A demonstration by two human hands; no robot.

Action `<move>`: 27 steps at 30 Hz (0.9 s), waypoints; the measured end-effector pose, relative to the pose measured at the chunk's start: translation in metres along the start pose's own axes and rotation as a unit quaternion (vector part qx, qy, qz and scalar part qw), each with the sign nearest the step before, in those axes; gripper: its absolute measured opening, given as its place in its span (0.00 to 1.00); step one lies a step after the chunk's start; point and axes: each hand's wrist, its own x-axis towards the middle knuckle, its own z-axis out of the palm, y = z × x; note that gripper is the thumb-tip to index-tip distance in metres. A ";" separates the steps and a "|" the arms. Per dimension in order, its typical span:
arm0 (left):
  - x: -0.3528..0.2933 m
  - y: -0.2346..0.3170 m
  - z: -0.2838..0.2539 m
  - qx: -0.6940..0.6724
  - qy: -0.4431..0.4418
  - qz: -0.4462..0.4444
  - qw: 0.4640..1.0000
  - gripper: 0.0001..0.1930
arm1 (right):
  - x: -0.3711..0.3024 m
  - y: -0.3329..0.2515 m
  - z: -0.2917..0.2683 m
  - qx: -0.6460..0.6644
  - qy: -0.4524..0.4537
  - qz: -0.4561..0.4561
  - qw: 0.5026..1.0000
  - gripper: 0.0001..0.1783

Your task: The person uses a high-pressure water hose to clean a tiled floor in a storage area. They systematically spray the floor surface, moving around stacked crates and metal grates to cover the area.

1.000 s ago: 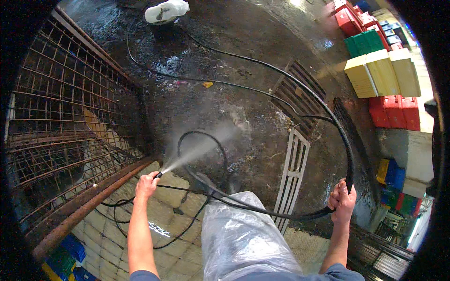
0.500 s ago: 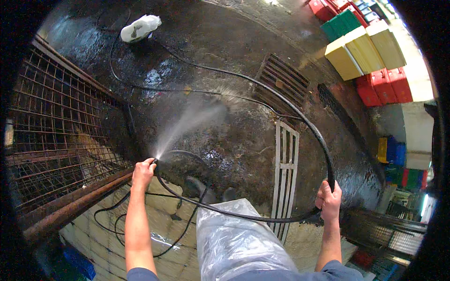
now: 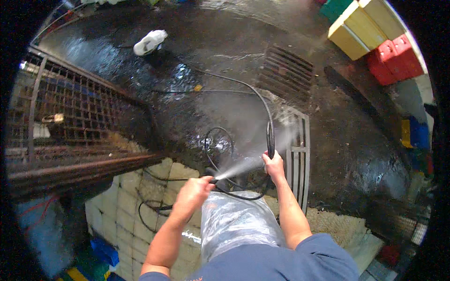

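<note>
My left hand (image 3: 194, 192) is closed round the end of a black hose (image 3: 270, 133), its thumb near the mouth. A fan of water (image 3: 241, 167) shoots from there toward the upper right, passing by my right hand (image 3: 273, 166). That hand grips the same hose further along, where two lengths run side by side. Between my hands the hose sags in a loop over my clear plastic apron (image 3: 239, 222). Beyond, it trails across the wet dark floor (image 3: 187, 122). The spray reaches a pale slatted drain grate (image 3: 302, 168) right of my right hand.
A rusty wire-mesh cage (image 3: 84, 103) stands at the left. Further off are a dark floor grate (image 3: 286, 72) and a white bag-like bundle (image 3: 151, 42). Cream boxes (image 3: 349, 35) and red containers (image 3: 396, 56) are stacked at the far right. Pale tiles (image 3: 117, 206) lie near my left arm.
My hands have come closer together, the left moving right and nearer, the right moving left and farther out. The water jet has swung rightward onto the pale grate. The hose loop between my hands is smaller.
</note>
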 end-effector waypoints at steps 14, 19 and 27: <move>-0.033 -0.136 -0.027 0.077 0.089 -0.177 0.977 0.16 | -0.054 0.050 -0.022 0.160 0.042 0.063 0.984 0.05; -0.016 -0.150 -0.018 0.001 0.143 -0.106 0.984 0.17 | -0.084 0.016 -0.029 0.155 0.101 0.004 0.983 0.07; 0.037 -0.118 0.027 -0.060 0.148 -0.096 0.982 0.17 | -0.114 -0.026 -0.023 0.145 0.124 -0.045 0.980 0.09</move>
